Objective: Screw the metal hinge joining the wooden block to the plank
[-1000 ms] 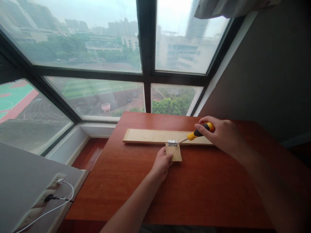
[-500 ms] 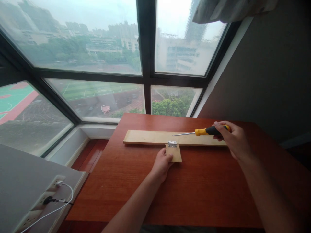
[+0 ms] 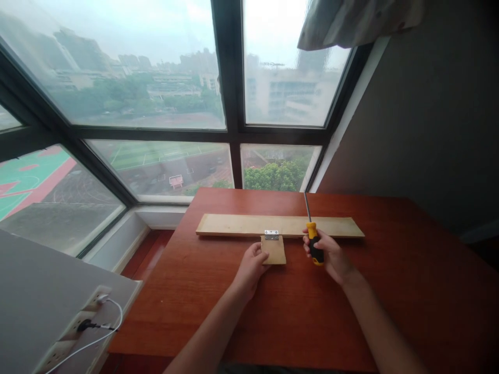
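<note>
A long pale wooden board point(image 3: 234, 224) lies across the reddish-brown table. At its near edge a silver metal hinge point(image 3: 272, 235) joins it to a small square wooden piece point(image 3: 275, 251). My left hand point(image 3: 253, 264) pinches that small piece by its left side, thumb on top. Right of it, my right hand point(image 3: 326, 253) is wrapped around the handle of a yellow and black screwdriver point(image 3: 315, 244). The screwdriver's shaft points up and away, its tip toward the window, apart from the hinge.
The wooden table point(image 3: 187, 311) reaches to a window with dark frames point(image 3: 232, 136). At the lower left, a low wall carries sockets point(image 3: 80, 326) with a white cable point(image 3: 117, 324) and a black plug point(image 3: 83, 325). A curtain point(image 3: 358, 23) hangs at upper right.
My right hand has moved left and nearer to me, turning the screwdriver from pointing left over the board to pointing upward. My left hand still holds the small piece. The view has shifted slightly.
</note>
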Available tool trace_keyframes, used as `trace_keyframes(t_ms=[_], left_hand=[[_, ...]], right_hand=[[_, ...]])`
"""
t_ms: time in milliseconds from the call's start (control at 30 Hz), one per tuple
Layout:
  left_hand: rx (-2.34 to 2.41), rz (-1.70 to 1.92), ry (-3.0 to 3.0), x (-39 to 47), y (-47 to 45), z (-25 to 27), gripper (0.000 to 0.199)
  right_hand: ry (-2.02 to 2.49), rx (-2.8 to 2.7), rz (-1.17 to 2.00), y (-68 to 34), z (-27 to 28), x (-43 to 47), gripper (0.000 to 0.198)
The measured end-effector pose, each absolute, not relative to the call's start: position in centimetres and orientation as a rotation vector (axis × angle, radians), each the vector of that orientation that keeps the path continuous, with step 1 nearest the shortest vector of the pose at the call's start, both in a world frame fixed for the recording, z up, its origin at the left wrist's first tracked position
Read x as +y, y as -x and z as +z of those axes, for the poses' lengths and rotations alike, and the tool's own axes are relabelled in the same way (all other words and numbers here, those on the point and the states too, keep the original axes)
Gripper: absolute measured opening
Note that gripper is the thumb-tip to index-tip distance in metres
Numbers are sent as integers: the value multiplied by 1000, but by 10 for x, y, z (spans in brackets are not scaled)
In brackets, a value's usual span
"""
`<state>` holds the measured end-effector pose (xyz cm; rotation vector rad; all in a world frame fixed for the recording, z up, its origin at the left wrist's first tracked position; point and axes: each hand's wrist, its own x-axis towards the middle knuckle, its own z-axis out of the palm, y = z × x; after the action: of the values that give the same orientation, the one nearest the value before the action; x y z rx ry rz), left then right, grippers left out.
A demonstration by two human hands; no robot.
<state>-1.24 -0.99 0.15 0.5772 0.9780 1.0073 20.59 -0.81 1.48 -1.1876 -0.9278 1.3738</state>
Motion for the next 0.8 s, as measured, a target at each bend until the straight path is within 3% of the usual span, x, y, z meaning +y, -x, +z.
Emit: trace_keyframes(t_ms=[167, 400, 600, 800], left_hand=[[995, 1007, -658, -15, 23, 4, 39], [1126, 1084, -914, -19, 36, 0, 57], [1161, 1059, -1249, -19, 45, 12, 32], [1192, 1090, -1439, 7, 47, 18, 23]], right_hand=[[1343, -925, 1093, -187, -19, -5, 33], [1426, -1042, 1007, -181, -30, -7, 39], [1439, -1065, 999, -181, -31, -6, 41], [1444, -1063, 1014, -183, -33, -5, 41]])
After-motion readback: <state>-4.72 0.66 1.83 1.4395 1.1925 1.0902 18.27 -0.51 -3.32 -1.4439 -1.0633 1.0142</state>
